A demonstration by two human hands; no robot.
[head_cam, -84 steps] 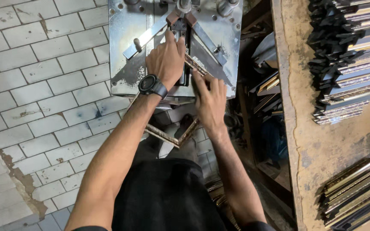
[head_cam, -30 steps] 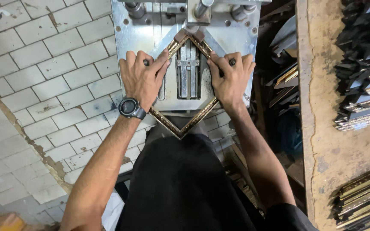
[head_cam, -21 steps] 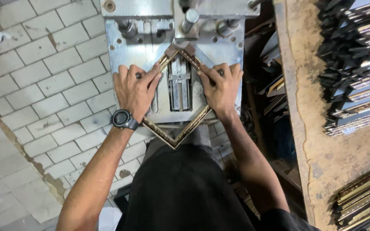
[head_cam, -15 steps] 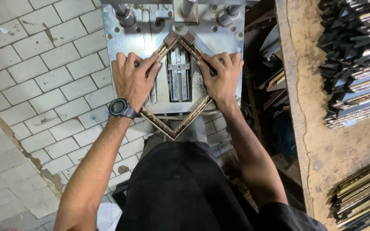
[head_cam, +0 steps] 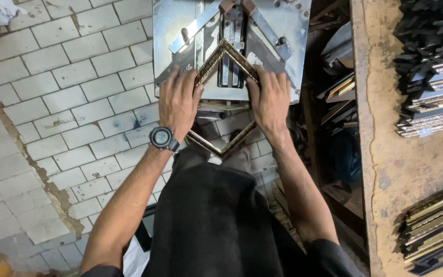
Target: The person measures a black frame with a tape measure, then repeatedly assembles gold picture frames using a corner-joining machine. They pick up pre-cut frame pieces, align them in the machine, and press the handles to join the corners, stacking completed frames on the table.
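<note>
A small gold picture frame (head_cam: 216, 59) lies like a diamond on the steel table of a corner joining machine (head_cam: 170, 31), its top corner pushed into the V-shaped fence. My left hand (head_cam: 178, 102), with a black watch on the wrist, presses flat on the frame's left side. My right hand (head_cam: 270, 100) presses on its right side. The frame's lower corner (head_cam: 220, 150) hangs past the table's front edge, above my lap in black clothing.
A worn wooden workbench (head_cam: 411, 159) runs along the right, with stacked dark and gold moulding pieces at its top (head_cam: 431, 66) and bottom right (head_cam: 437, 225). More frame strips (head_cam: 339, 97) stand in the gap beside the machine. White tiled floor (head_cam: 62, 102) lies to the left.
Earlier my hands worked at the machine's centre with a loose frame below. Now both hold the frame against the fence; the view has shifted so the machine sits higher.
</note>
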